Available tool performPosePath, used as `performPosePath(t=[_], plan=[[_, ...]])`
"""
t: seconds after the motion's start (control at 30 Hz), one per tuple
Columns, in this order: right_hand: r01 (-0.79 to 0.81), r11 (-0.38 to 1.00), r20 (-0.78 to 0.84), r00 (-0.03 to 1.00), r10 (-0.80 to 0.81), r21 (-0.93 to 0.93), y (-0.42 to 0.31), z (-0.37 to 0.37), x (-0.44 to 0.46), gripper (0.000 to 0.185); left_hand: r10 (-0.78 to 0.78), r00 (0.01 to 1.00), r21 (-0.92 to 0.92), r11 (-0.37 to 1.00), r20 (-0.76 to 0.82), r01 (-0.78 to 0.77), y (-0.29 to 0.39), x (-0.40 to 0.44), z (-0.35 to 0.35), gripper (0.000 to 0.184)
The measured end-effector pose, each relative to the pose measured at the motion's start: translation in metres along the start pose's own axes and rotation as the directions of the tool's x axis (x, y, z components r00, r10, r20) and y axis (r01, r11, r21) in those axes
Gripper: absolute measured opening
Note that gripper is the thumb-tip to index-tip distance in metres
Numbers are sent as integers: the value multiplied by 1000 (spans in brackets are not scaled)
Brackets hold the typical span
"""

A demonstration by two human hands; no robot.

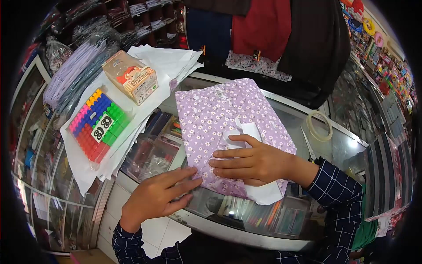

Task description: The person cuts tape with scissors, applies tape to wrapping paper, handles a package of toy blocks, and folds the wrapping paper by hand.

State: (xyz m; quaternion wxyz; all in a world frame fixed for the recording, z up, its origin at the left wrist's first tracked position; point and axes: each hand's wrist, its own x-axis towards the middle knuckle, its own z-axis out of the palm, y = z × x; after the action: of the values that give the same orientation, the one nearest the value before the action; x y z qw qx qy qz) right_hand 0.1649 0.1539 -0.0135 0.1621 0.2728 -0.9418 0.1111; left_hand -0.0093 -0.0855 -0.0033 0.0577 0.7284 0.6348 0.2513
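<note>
Purple flowered wrapping paper (228, 103) lies over the glass counter as a flat, roughly rectangular parcel, a folded flap at its near right showing a white underside. My right hand (257, 160) lies flat across that flap, fingers stretched to the left and pressing on it. At the parcel's near left edge my left hand (165, 193) rests with its fingers extended, the tips touching the paper. Neither hand grips anything. What the paper covers is hidden.
Right of the parcel are scissors (309, 145) and a roll of clear tape (318, 126). On white paper sheets (169, 59) at the left sit a boxed toy dispenser (130, 77) and a pack of colourful blocks (99, 125). Glass counter (246, 233) shows stationery inside; folded clothes hang behind.
</note>
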Motion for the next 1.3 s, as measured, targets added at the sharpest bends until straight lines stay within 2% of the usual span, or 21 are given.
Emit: performPosePath(t=[0.07, 0.27, 0.47, 0.67, 0.77, 0.87, 0.9, 0.97, 1.07, 1.1, 1.2, 1.23, 1.3], plan=[[18, 1000, -3, 1000, -18, -2, 0, 1, 1, 40, 35, 999, 37, 999, 23, -35, -1, 1, -1, 35], [35, 999, -25, 999, -35, 1, -1, -1, 2, 40, 15, 999, -4, 1000, 36, -15, -4, 1, -2, 37], [-3, 999, 40, 999, 1, 40, -15, -16, -3, 43, 49, 997, 16, 999, 57, -50, -4, 3, -3, 38], [-199, 980, 181, 964, 194, 9, -27, -26, -24, 45, 58, 994, -12, 998, 97, -57, -7, 4, -3, 45], [-242, 970, 186, 955, 232, 35, -27, -17, -30, 49, 69, 995, 26, 997, 65, -71, 15, 15, -2, 56], [-287, 949, 161, 951, 265, 131, -26, -14, -32, 46, 118, 959, 97, 984, 259, -148, 26, 21, 6, 73], [-304, 941, 112, 950, 290, 149, -27, -14, -32, 43, 102, 950, 71, 989, 296, -129, 21, 21, 12, 82], [-332, 925, 9, 942, 336, 184, -33, -19, -29, 38, 109, 952, 25, 992, 287, -121, 18, 21, 14, 81], [-564, 728, 52, 803, 594, 391, -63, -39, -16, 38, 105, 952, 7, 994, 287, -112, 17, 21, 12, 80], [-572, 705, -12, 773, 634, 420, -70, -34, -12, 47, 103, 951, 9, 994, 292, -111, 17, 22, 11, 80], [-666, 522, 141, 678, 721, 533, -80, -26, -9, 50, 115, 948, 16, 992, 298, -125, 17, 24, 11, 78], [-654, 486, 153, 673, 724, 579, -78, -20, -12, 48, 119, 942, 23, 991, 314, -133, 17, 24, 10, 77], [-606, 323, 191, 631, 752, 727, -81, -20, -12, 44, 118, 934, 41, 989, 337, -140, 17, 25, 8, 73]])
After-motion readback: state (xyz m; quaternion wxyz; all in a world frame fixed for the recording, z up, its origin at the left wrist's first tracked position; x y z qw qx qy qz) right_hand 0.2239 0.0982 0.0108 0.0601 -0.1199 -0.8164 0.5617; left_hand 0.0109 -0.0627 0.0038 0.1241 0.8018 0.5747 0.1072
